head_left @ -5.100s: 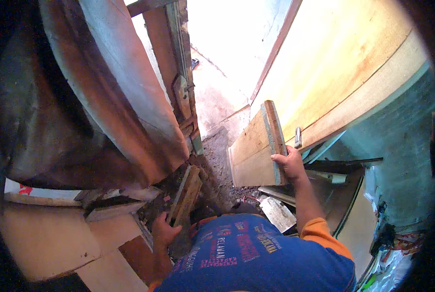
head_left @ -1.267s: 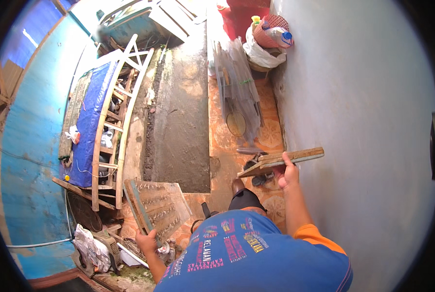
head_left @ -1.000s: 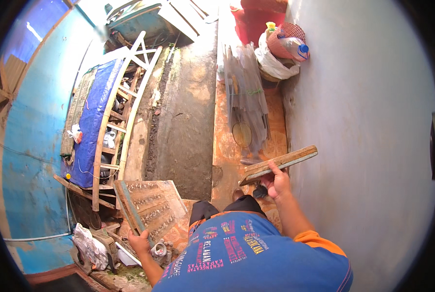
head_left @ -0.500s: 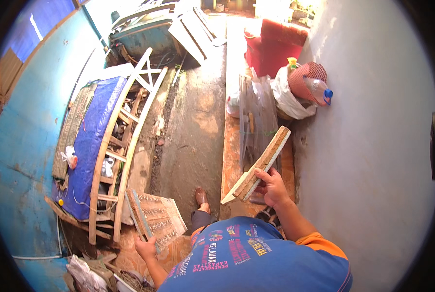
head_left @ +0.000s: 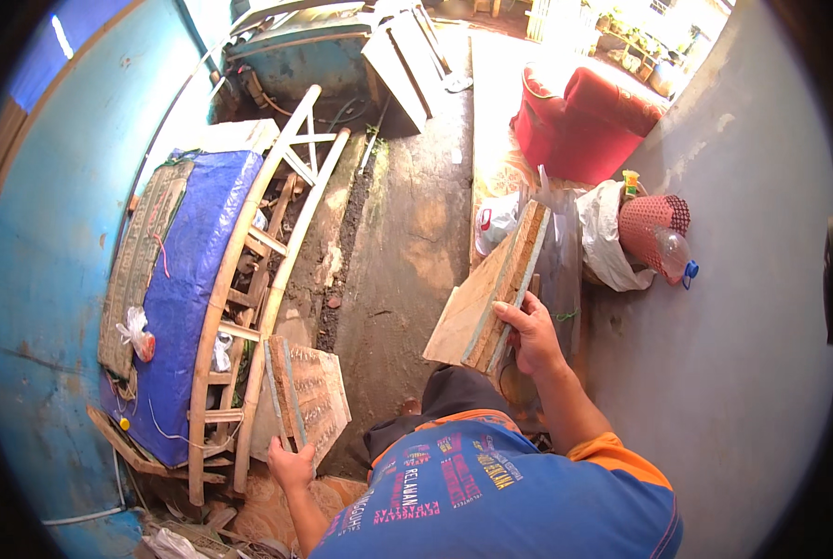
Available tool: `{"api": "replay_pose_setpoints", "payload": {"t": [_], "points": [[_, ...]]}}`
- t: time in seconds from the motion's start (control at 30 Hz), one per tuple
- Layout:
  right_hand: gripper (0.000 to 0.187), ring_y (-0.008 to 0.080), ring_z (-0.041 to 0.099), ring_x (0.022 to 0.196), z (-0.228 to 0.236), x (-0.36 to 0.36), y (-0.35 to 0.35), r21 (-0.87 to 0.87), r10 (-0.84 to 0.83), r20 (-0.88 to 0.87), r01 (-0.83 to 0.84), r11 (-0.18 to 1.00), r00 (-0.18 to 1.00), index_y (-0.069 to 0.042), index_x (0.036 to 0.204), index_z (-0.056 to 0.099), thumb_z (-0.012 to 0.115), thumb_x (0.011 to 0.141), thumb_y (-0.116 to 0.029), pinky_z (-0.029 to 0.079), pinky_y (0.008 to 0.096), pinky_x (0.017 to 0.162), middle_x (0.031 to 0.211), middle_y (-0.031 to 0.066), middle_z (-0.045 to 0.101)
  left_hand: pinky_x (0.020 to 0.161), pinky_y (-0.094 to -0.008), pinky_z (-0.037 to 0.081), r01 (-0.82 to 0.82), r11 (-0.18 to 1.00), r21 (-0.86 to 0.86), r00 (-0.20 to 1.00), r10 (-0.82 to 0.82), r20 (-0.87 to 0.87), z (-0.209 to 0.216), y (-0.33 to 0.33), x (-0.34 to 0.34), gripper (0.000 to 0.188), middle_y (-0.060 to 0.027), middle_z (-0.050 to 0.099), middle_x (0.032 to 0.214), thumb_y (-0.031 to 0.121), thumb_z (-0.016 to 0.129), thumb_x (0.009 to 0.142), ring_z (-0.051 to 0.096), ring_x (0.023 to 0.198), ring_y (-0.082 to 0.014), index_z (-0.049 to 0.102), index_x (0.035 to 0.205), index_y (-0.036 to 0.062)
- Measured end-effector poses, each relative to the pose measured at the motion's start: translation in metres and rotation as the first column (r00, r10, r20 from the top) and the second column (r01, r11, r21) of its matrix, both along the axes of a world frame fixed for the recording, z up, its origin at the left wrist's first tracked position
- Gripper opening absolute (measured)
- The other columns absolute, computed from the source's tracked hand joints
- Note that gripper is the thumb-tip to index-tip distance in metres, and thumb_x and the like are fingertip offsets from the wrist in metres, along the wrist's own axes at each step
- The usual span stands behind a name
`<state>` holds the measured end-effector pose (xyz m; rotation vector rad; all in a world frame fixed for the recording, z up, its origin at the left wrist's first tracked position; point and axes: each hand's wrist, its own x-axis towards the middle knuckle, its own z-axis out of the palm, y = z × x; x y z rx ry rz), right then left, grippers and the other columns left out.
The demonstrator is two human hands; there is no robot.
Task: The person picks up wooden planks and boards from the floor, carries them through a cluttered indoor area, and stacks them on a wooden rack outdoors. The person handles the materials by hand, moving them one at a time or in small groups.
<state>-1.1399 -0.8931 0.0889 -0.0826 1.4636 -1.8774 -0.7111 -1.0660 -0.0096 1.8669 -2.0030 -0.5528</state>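
Note:
My left hand (head_left: 292, 463) is closed around the lower edge of a wooden panel (head_left: 316, 396). That panel has a thick brown edge with a pale blue strip and rough dark marks in rows across its face. Farther up on the right, my right hand (head_left: 530, 335) grips a second wooden panel (head_left: 477, 307), thumb over its thick edge. This one is tilted, its plain light face turned left, and a thinner board shows beneath it. The fingertips behind both panels are hidden. The two panels are apart, on either side of my body.
On the left a bamboo ladder (head_left: 272, 298) leans beside a blue tarp (head_left: 188, 307). A red armchair (head_left: 580, 121) stands at the far right, with a white sack (head_left: 607, 233) and a pink basket (head_left: 654, 224) nearer. A grey wall (head_left: 743, 326) bounds the right side.
The right-hand panel has turned so its broad face shows. The left-hand panel has swung more upright, its thick edge turned towards me. The view has shifted, and my leg has moved forward.

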Motion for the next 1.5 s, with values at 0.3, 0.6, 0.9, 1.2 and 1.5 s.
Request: {"api": "replay_pose_setpoints", "payload": {"t": [0.3, 0.6, 0.9, 1.2, 1.5], "points": [[0.034, 0.0075, 0.060, 0.076, -0.041, -0.154, -0.120, 0.050, 0.053, -0.043, -0.051, 0.997, 0.998, -0.006, 0.105, 0.061, 0.079, 0.082, -0.024, 0.045, 0.0215, 0.056, 0.092, 0.0012, 0.065, 0.084, -0.0455, 0.050, 0.001, 0.985, 0.170, 0.994, 0.018, -0.107, 0.046, -0.119, -0.176, 0.052, -0.0272, 0.068, 0.097, 0.020, 0.077, 0.060, 0.065, 0.095, -0.0445, 0.064, 0.102, -0.0067], [0.038, 0.0096, 0.058, 0.075, -0.038, -0.302, -0.215, 0.166, 0.170, -0.064, -0.158, 0.973, 0.983, -0.003, 0.105, 0.058, 0.080, 0.082, -0.023, 0.046, 0.0245, 0.059, 0.089, 0.0029, 0.062, 0.076, -0.0388, 0.052, 0.099, 0.979, 0.179, 0.966, -0.051, -0.252, 0.029, -0.246, -0.315, 0.041, -0.0158, 0.071, 0.085, 0.012, 0.076, 0.060, 0.069, 0.079, -0.0311, 0.066, 0.096, -0.0027], [0.037, 0.0082, 0.056, 0.072, -0.051, -0.448, -0.302, 0.220, 0.065, -0.068, -0.049, 0.974, 0.996, -0.003, 0.108, 0.060, 0.078, 0.082, -0.022, 0.043, 0.0228, 0.059, 0.088, 0.0017, 0.065, 0.080, -0.0451, 0.051, 0.236, 0.943, 0.233, 0.966, -0.203, -0.158, -0.002, -0.375, -0.489, 0.046, -0.0238, 0.068, 0.088, 0.019, 0.075, 0.059, 0.066, 0.086, -0.0427, 0.064, 0.097, -0.0043], [0.040, 0.0110, 0.064, 0.084, -0.027, -0.576, -0.388, 0.233, -0.059, -0.162, 0.096, 0.968, 0.985, -0.003, 0.114, 0.060, 0.076, 0.083, -0.022, 0.050, 0.0275, 0.068, 0.098, 0.0044, 0.068, 0.086, -0.0441, 0.052, 0.458, 0.825, 0.332, 0.888, -0.443, -0.124, 0.003, -0.501, -0.655, 0.048, -0.0212, 0.068, 0.101, 0.020, 0.077, 0.061, 0.066, 0.097, -0.0379, 0.064, 0.102, -0.0011], [0.044, 0.0125, 0.065, 0.093, -0.017, -0.707, -0.452, 0.145, -0.164, -0.152, 0.187, 0.972, 0.975, -0.002, 0.121, 0.059, 0.075, 0.082, -0.015, 0.051, 0.0298, 0.085, 0.106, 0.0052, 0.068, 0.083, -0.0416, 0.053, 0.579, 0.763, 0.288, 0.815, -0.553, -0.175, 0.032, -0.572, -0.813, 0.048, -0.0203, 0.070, 0.097, 0.019, 0.079, 0.060, 0.068, 0.091, -0.0367, 0.065, 0.101, -0.0020]]}}
